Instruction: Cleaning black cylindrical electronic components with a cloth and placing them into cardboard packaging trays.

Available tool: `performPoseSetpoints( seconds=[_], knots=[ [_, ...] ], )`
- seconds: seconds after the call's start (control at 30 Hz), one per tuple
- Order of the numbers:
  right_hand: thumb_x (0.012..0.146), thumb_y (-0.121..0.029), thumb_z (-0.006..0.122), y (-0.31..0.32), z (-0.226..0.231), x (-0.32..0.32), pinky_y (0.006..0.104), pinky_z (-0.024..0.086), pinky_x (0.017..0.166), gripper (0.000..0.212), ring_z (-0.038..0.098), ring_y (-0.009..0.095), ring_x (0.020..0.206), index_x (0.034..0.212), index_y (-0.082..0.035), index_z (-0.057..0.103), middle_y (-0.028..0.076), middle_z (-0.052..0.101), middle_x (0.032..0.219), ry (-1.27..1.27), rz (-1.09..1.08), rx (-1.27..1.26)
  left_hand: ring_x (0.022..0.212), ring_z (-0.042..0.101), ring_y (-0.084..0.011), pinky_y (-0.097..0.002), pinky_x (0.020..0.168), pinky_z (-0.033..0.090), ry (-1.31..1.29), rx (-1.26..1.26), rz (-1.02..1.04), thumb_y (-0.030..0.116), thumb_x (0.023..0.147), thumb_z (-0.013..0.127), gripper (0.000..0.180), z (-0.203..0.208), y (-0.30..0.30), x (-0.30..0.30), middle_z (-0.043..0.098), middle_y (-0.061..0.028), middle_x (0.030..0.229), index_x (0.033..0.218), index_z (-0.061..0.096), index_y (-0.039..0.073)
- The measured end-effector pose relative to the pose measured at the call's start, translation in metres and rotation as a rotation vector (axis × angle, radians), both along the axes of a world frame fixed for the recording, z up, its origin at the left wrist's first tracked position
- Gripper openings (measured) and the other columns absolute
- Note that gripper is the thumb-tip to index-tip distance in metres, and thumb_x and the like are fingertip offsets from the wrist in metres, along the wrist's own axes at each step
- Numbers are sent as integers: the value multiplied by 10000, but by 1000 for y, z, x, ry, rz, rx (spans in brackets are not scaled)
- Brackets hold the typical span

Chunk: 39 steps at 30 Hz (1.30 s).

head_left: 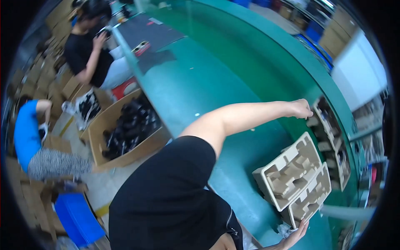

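My left arm reaches across the green belt to the far right. My left hand (301, 109) is closed, its fingertips beside a filled tray (329, 125); whatever they pinch is too small to make out. Two beige molded pulp trays (271, 179) with shaped hollows lie tilted, side by side and overlapping, on the belt below that arm. My right hand (296, 236) comes in at the lower right and grips the near end of the lower molded pulp tray (310, 198). A crumpled clear plastic bag (286, 230) lies by its fingers.
Left of the belt (225, 166) stands a cardboard box (121, 160) of black parts. One person (89, 54) sits at the belt; another in blue (27, 133) bends among cartons. A blue bin (79, 218) is at lower left. Another filled tray (342, 166) lies along the far rim.
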State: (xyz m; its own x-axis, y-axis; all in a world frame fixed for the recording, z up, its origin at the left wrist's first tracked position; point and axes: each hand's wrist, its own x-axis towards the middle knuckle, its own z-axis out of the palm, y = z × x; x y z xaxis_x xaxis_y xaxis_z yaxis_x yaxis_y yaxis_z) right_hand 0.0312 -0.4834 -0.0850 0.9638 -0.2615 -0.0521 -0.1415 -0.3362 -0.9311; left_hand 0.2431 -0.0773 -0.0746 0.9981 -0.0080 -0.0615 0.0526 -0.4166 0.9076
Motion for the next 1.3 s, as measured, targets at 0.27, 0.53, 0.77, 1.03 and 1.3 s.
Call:
performPoseSetpoints(
  seconds=[0.27, 0.53, 0.77, 1.03, 1.3],
  knots=[
    [942, -298, 521, -10, -16, 30, 343, 474, 722, 427, 564, 229, 903, 1187, 47, 581, 157, 611, 1051, -326, -32, -146, 766, 655, -158, -269, 674, 537, -821, -433, 931, 158, 964, 506, 191, -28, 61, -337, 655, -104, 888, 1032, 578, -6],
    [934, -266, 572, 84, 24, -83, 336, 505, 677, 354, 609, 193, 763, 1180, -12, 593, 116, 673, 905, -978, -26, -213, 760, 642, -213, -332, 637, 531, 531, -196, 1779, 105, 814, 591, 399, -330, 127, -641, 611, -146, 929, 1192, 493, 21],
    [936, -58, 534, 252, -36, -139, 231, 389, 520, 158, 491, 104, 570, 1008, 53, 622, 93, 606, 791, -652, 476, -318, 1297, 372, -314, -421, 1038, 367, 940, 212, 1521, 154, 762, 654, 607, -384, 222, -615, 319, -152, 1431, 1313, 404, 106],
    [946, -104, 543, 287, -48, -153, 202, 330, 494, 175, 430, 47, 550, 1019, 26, 633, 31, 571, 756, -453, 538, -455, 1325, 312, -296, -439, 1082, 309, 1159, 493, 1052, 263, 723, 751, 743, -389, 278, -626, 346, -115, 1402, 1349, 357, 187],
    [920, -33, 546, 300, -45, -157, 216, 396, 523, 139, 507, 86, 548, 1006, 28, 637, 77, 614, 812, -379, 544, -387, 1007, 554, -328, -424, 865, 445, 474, 583, 1206, 272, 670, 794, 575, -284, 236, -639, 571, -176, 1049, 1092, 504, 9]
  ],
)
